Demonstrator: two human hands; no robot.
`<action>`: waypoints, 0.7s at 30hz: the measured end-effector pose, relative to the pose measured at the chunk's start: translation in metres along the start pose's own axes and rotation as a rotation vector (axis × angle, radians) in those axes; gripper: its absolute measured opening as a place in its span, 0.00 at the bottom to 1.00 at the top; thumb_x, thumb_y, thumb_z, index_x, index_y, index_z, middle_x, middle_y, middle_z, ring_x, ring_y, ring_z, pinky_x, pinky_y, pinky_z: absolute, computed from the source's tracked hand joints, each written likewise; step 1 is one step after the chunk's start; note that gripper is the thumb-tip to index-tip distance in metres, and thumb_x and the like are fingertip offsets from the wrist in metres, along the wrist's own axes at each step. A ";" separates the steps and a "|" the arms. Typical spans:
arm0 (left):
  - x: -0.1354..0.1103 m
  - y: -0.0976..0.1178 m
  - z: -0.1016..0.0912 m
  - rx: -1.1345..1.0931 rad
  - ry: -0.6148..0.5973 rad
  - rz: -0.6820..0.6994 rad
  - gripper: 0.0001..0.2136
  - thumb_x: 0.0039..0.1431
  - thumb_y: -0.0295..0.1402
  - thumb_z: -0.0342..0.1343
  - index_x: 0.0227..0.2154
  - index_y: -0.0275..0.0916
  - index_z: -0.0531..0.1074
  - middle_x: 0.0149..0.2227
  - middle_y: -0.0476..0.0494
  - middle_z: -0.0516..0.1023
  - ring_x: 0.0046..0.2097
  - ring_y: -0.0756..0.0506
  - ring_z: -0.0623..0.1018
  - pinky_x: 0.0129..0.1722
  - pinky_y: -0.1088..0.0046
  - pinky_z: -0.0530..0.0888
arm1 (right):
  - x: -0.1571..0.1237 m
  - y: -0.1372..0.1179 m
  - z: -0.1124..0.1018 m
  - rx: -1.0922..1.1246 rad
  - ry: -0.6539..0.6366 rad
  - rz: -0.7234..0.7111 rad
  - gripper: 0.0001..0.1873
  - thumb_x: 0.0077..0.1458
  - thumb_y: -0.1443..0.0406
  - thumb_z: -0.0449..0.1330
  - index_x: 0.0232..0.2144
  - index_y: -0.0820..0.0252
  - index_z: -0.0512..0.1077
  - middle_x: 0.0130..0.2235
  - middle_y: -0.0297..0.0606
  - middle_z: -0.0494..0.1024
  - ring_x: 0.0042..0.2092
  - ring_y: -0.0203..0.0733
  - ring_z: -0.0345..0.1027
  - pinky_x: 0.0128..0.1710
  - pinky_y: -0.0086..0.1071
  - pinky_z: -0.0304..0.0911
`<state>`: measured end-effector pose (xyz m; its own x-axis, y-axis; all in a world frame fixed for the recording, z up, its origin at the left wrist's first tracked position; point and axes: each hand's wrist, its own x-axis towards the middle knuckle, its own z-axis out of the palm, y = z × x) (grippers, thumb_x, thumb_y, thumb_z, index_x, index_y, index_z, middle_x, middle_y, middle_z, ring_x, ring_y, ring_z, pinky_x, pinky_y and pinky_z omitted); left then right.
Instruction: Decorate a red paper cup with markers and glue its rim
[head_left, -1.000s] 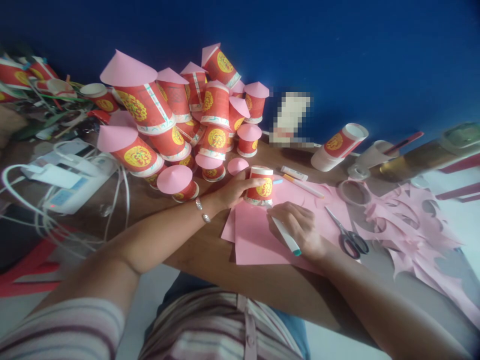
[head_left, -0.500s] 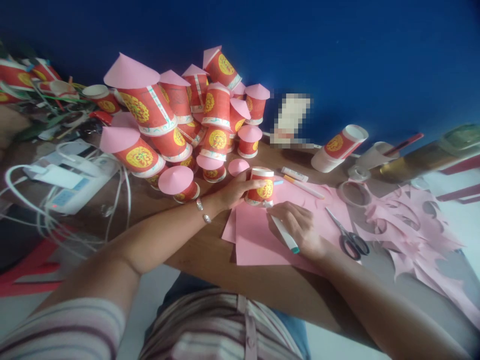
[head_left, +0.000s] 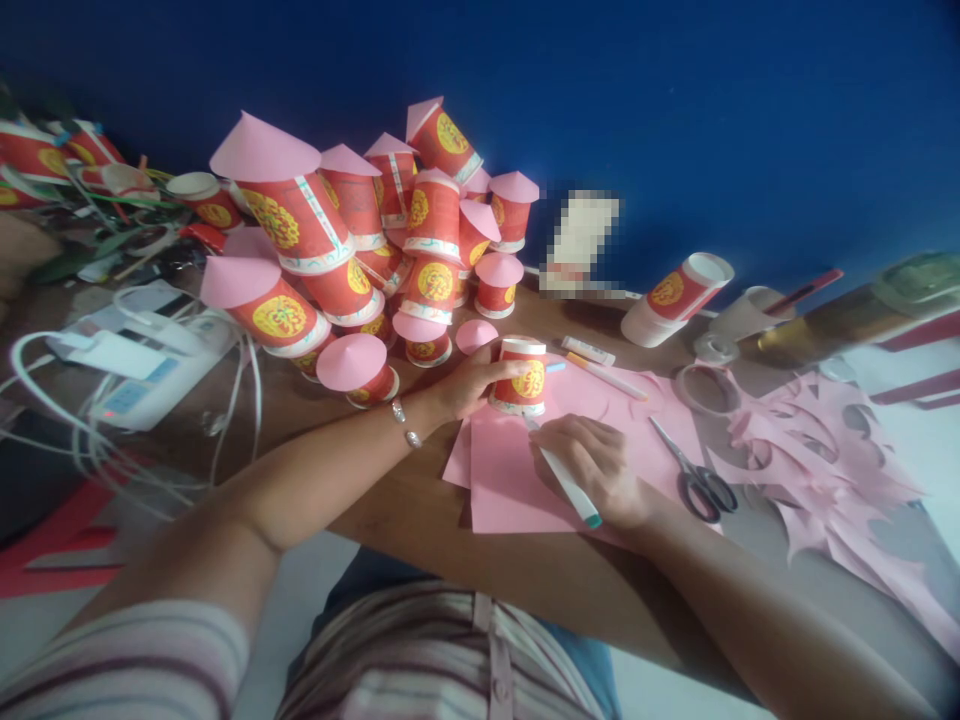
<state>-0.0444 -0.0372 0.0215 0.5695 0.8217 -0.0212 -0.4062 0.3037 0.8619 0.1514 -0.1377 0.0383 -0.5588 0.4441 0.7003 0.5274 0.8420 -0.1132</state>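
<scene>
The red paper cup is near the centre of the frame, above the pink sheets. The left hand has its grip clamped on the cup's side, thumb across the front; the fingers behind are hidden. Right of centre and lower, the right hand has its grip closed round a white marker, tip pointing up-left at the cup's lower edge; whether it touches, I cannot tell.

The cup looks very light, its thin wall likely to dent under a hard squeeze, while the rims should be stiffer. A gentle hold on the side with thumb and fingers opposed, or close to a rim, would suit it best. The smooth printed surface may slide a little. The marker seems rigid, light and safest held around its barrel
</scene>
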 end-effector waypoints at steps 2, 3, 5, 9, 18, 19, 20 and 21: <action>0.000 0.000 0.000 -0.004 0.002 0.001 0.23 0.50 0.40 0.74 0.47 0.36 0.77 0.42 0.39 0.83 0.42 0.43 0.81 0.43 0.66 0.76 | -0.001 0.000 0.001 -0.006 0.000 -0.003 0.07 0.68 0.73 0.60 0.47 0.61 0.71 0.35 0.39 0.81 0.33 0.39 0.75 0.34 0.32 0.71; 0.000 0.000 0.000 -0.008 0.004 0.001 0.23 0.50 0.40 0.74 0.46 0.36 0.77 0.42 0.39 0.83 0.42 0.43 0.80 0.43 0.67 0.76 | -0.001 0.000 0.001 -0.009 0.001 -0.006 0.07 0.68 0.73 0.60 0.47 0.61 0.71 0.35 0.39 0.81 0.33 0.39 0.75 0.34 0.32 0.71; 0.000 0.000 0.000 -0.013 0.007 -0.001 0.23 0.50 0.40 0.74 0.46 0.36 0.77 0.41 0.40 0.83 0.41 0.44 0.80 0.42 0.67 0.76 | -0.001 0.000 0.001 -0.010 0.001 -0.010 0.07 0.68 0.73 0.60 0.47 0.61 0.71 0.35 0.39 0.81 0.32 0.39 0.74 0.33 0.32 0.70; -0.001 0.002 0.001 -0.017 0.015 0.000 0.21 0.50 0.39 0.73 0.45 0.37 0.77 0.39 0.42 0.82 0.41 0.43 0.80 0.44 0.65 0.75 | -0.001 0.001 0.001 -0.006 0.001 -0.007 0.08 0.67 0.73 0.61 0.47 0.62 0.71 0.35 0.40 0.82 0.32 0.39 0.75 0.33 0.32 0.71; 0.003 0.002 -0.002 -0.070 0.061 0.019 0.24 0.48 0.36 0.74 0.48 0.38 0.78 0.42 0.44 0.81 0.45 0.43 0.80 0.48 0.64 0.74 | -0.005 0.004 0.000 0.000 0.043 -0.007 0.16 0.66 0.73 0.64 0.55 0.63 0.74 0.44 0.46 0.86 0.54 0.53 0.83 0.49 0.42 0.81; 0.003 0.001 -0.004 -0.080 0.074 0.013 0.24 0.48 0.35 0.74 0.49 0.38 0.78 0.43 0.44 0.81 0.46 0.43 0.80 0.49 0.63 0.74 | -0.006 0.004 0.000 -0.012 0.042 0.006 0.16 0.66 0.73 0.64 0.55 0.63 0.74 0.44 0.46 0.87 0.55 0.53 0.83 0.50 0.43 0.82; 0.003 0.000 -0.005 -0.090 0.088 0.011 0.25 0.48 0.35 0.74 0.50 0.39 0.78 0.44 0.44 0.81 0.47 0.42 0.80 0.50 0.62 0.74 | -0.007 0.004 0.000 -0.021 0.038 0.018 0.16 0.66 0.73 0.65 0.55 0.62 0.75 0.45 0.45 0.87 0.56 0.54 0.83 0.50 0.42 0.82; 0.004 -0.001 -0.007 -0.099 0.101 0.012 0.25 0.49 0.35 0.73 0.51 0.39 0.78 0.46 0.44 0.81 0.48 0.42 0.80 0.51 0.62 0.74 | -0.007 0.004 0.000 -0.027 0.029 0.027 0.15 0.66 0.73 0.64 0.55 0.62 0.75 0.46 0.46 0.87 0.57 0.54 0.82 0.51 0.42 0.82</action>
<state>-0.0467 -0.0311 0.0169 0.4915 0.8684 -0.0662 -0.4835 0.3353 0.8086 0.1573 -0.1372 0.0327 -0.5258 0.4572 0.7173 0.5590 0.8213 -0.1138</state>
